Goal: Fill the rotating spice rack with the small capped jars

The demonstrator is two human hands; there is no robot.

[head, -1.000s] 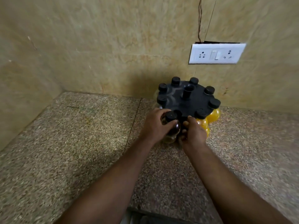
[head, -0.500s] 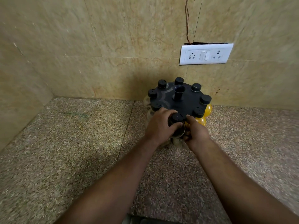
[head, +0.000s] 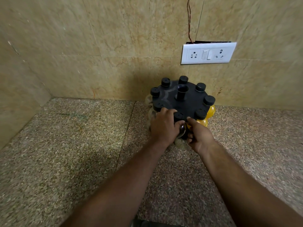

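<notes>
While the left hand [head: 164,128] clamps its curled fingers and thumb round the jar [head: 179,117], that jar sits at the front edge of the rack [head: 188,99]. Its black cap is level with the top disc and its glass belly hangs below. The right hand [head: 199,136] lays its forefinger on the disc's rim just beside the cap. Its other fingers curl in under the disc, and whether they clasp anything cannot be told. Seven more caps ring the disc around a central post [head: 181,94], and yellow jars [head: 204,122] show beneath at the right.

The jar is probably light, rigid, smooth and breakable. The belly or shoulder offers the surest hold, since a cap gripped alone may twist loose. As the rack likely turns freely, it wants steadying while the neck is seated.

The rack stands on a speckled bench [head: 65,153] close to a tiled wall [head: 114,38], below a socket plate [head: 208,53].
</notes>
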